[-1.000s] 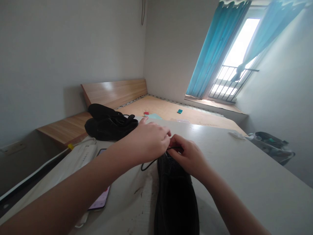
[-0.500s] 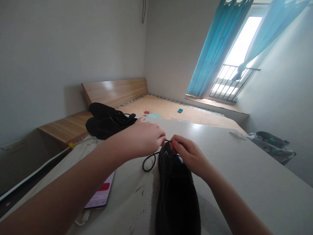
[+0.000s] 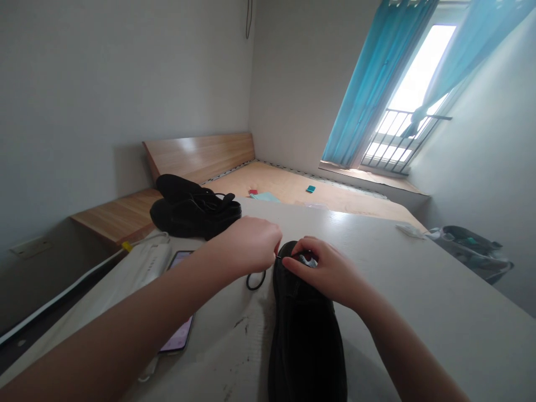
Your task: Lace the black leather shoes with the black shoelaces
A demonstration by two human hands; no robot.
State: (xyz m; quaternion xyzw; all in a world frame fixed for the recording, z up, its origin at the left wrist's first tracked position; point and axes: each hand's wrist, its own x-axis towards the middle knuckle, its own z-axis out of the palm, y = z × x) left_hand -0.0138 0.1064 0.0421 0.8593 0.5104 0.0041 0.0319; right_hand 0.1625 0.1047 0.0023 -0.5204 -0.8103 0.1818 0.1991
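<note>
Head-worn view faces forward and down over both hands.

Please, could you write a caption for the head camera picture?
Left hand and right hand hold a black lace at a shoe on a table.

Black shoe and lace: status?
Both hands, left and right, pinching black lace at the shoe's far end. Black shoe on white tabletop. Left forearm partly covers phone; shoe's near end out of frame.

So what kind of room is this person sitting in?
Probably a bedroom: there's what looks like a bed with a wooden headboard, and blue curtains hang at the window.
</note>
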